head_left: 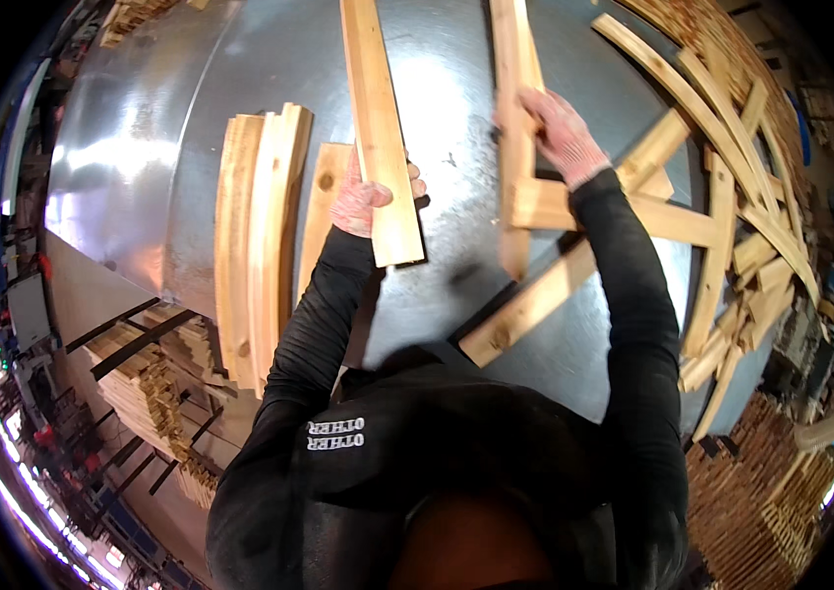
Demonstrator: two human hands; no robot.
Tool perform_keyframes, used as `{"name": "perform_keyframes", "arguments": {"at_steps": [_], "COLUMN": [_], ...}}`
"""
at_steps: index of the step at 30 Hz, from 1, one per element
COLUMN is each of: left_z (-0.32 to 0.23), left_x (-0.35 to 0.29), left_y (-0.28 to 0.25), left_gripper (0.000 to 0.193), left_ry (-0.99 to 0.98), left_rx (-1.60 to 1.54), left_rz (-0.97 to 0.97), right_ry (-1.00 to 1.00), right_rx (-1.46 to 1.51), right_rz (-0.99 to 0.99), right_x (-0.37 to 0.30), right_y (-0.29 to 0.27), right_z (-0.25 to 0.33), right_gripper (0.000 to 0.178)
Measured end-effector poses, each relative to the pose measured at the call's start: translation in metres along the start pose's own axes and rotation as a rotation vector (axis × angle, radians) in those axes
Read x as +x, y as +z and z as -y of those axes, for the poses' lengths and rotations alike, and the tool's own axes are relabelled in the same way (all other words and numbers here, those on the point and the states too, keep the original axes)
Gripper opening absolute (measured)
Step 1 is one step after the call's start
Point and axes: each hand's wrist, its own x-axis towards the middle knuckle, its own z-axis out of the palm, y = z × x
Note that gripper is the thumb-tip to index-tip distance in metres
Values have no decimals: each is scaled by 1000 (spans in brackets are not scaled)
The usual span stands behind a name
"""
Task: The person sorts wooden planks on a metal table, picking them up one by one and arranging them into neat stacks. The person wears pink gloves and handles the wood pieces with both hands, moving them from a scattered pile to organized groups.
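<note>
Left hand [366, 197] clamped on the near end of a flat pale plank [379, 118]: straight, light pine, square-cut end, running away from the hand up the metal table [142, 147]. Just left of that hand: a stack of curved wood strips [258, 236] lying flat, plus a shorter knotty board [322, 211] touching the wrist side. Right hand [560, 133] closed over a narrower upright slat [513, 138], pressed onto a cross board [663, 218] below the hand. Beyond and right of it: arched wooden frame pieces [732, 147].
</note>
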Motion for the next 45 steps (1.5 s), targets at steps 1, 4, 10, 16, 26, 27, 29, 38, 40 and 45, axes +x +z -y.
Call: {"name": "perform_keyframes", "arguments": {"at_steps": [1, 4, 10, 16, 26, 27, 29, 38, 40, 45], "left_z": [12, 44, 57, 88, 79, 69, 91, -44, -88, -127], "left_x": [-8, -42, -60, -70, -93, -92, -87, -143, -148, -168], "left_y": [-12, -10, -24, -55, -27, 3, -2, -6, -14, -16], "left_gripper": [86, 93, 134, 94, 87, 90, 88, 56, 54, 58], "left_ry": [-34, 121, 129, -170, -140, -287, -203, -57, -52, 69], "left_rx": [179, 476, 949, 699, 1375, 1474, 1420, 911, 1084, 445], "left_rz": [-67, -282, -58, 11, -168, -184, -132, -164, -82, -326], "right_ry": [263, 384, 64, -1, 689, 669, 533, 740, 544, 560], "right_rx": [564, 1327, 447, -329, 67, -300, -435, -578, -703, -773], "right_rz": [60, 186, -121, -25, -183, -161, -132, -20, -118, -56], "right_x": [9, 17, -22, -84, -153, -145, -161, -149, -165, -158], "right_y": [9, 29, 63, 81, 117, 115, 136, 126, 136, 148], "right_z": [4, 72, 39, 76, 102, 149, 166, 158, 137, 138], "right_gripper": [30, 34, 37, 38, 78, 85, 93, 79, 75, 86]}}
